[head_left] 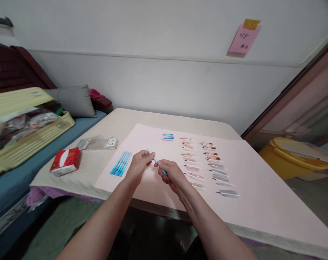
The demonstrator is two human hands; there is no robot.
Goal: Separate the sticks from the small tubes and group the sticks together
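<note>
My two hands meet over a pale pink sheet on the table. Together they hold one light blue pen: my left hand pinches its far end, and my right hand is wrapped round its near end. Left of my left hand lies a row of several blue pens, side by side. Beyond my hands lie three small blue caps. To the right of my right hand run two columns of small pen parts, pinkish at the far end and grey nearer me.
A red tissue pack and a clear plastic bag lie at the table's left. An open yellow suitcase and a grey cushion rest on the bed at left. A yellow tub stands at right. A pink note hangs on the wall.
</note>
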